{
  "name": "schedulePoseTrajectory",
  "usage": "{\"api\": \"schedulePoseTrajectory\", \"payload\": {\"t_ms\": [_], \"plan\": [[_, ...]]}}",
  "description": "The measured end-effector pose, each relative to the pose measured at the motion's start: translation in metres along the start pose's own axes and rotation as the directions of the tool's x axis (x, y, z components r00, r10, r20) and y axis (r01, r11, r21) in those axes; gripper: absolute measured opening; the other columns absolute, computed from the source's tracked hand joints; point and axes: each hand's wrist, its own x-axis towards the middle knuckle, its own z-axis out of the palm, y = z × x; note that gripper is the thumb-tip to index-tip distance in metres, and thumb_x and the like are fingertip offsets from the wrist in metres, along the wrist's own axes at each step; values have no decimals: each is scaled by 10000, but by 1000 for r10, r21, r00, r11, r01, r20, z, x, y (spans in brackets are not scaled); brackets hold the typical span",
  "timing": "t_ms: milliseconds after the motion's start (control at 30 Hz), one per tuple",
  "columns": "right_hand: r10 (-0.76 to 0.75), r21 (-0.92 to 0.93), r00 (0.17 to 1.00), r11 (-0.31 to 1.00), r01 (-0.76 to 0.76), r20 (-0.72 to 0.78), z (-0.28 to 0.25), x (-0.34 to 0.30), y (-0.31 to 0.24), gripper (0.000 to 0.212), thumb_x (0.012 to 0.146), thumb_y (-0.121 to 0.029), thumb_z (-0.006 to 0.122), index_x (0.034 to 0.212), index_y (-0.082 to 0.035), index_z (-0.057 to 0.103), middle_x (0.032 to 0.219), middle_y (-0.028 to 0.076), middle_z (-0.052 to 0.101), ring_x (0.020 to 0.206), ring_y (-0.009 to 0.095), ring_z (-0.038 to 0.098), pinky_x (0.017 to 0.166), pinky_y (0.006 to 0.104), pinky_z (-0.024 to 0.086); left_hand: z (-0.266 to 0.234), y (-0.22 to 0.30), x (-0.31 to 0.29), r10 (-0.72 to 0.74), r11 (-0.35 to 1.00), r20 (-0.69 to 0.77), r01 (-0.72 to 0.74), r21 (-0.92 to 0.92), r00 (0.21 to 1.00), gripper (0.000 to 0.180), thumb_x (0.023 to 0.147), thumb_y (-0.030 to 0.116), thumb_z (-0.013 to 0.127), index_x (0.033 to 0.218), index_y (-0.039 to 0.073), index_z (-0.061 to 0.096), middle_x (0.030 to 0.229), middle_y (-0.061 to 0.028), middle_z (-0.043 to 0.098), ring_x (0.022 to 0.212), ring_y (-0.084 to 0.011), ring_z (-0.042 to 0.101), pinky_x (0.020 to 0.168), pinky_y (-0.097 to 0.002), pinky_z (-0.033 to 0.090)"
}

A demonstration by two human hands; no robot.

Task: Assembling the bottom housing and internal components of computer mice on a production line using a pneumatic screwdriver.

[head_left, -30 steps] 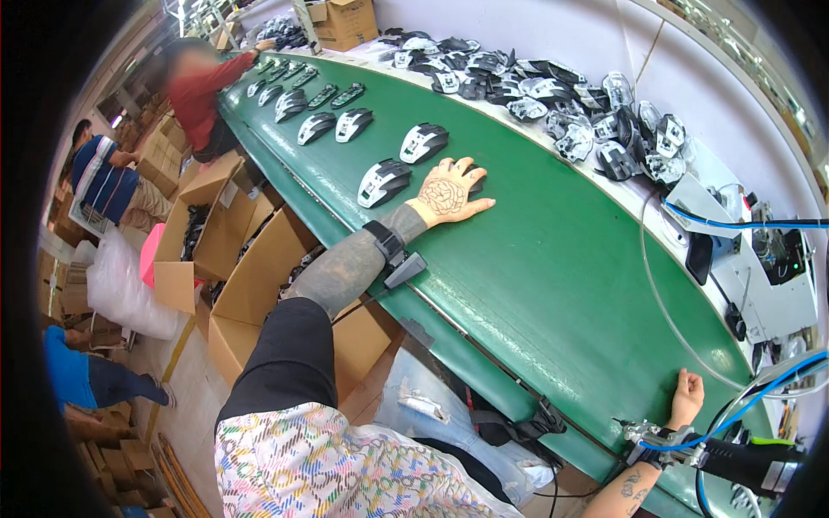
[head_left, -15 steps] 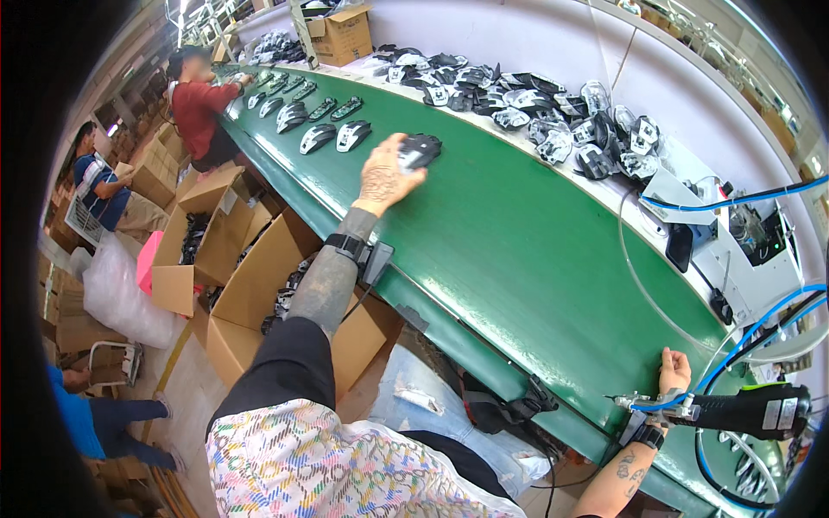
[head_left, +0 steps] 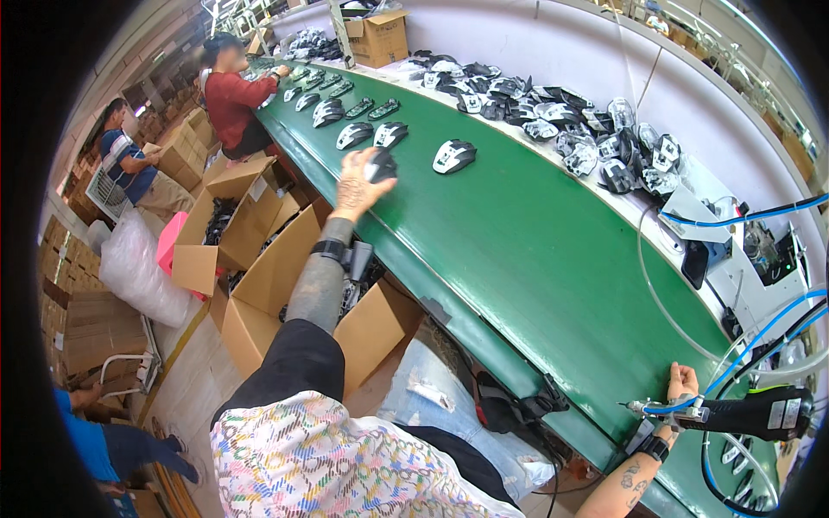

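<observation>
My left hand (head_left: pixel 354 186) reaches over the green conveyor belt (head_left: pixel 518 224), its fingers closed around a black-and-white computer mouse shell (head_left: pixel 380 166). A white-topped mouse shell (head_left: pixel 455 156) lies on the belt to its right. Just beyond the hand sit two more shells, one of them a white-and-black mouse shell (head_left: pixel 391 135). My right hand (head_left: pixel 682 382) rests low at the right of the belt with curled fingers; whether anything is in them is hidden. Across its wrist, in front, passes a black electric screwdriver (head_left: pixel 751 413) with a metal tip end.
Heaped mouse shells (head_left: pixel 553 116) line the white ledge behind the belt. At the right are a white machine (head_left: pixel 751 259), blue cables and tubing. Open cardboard boxes (head_left: pixel 268 268) with parts stand left of the belt. A co-worker in a red top (head_left: pixel 237 104) works at its far end.
My left hand has moved left and nearer, away from a mouse shell now lying on the belt, and holds another shell. The view has shifted slightly; my right hand stays in place.
</observation>
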Motion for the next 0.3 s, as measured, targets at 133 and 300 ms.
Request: {"api": "schedulePoseTrajectory", "payload": {"t_ms": [133,300], "plan": [[-45,4,998,999,46,-53,-1,4,6,212,811,-238,673,740,-57,589,490,-59,400,461,28,317,422,225,245,-40,-36,-12,-130,991,212,133,-2,969,770,569,387,796,1235,142,497,1204,-186,444,1121,-332,468,959,-389,403],[-46,-88,998,995,43,-35,-5,2,-2,211,816,-260,665,766,-63,608,502,-51,399,476,45,331,434,231,266,-39,-51,-34,-139,988,248,150,-25,959,776,603,403,786,1258,121,482,1267,-172,417,1190,-359,415,1000,-395,368]]}}
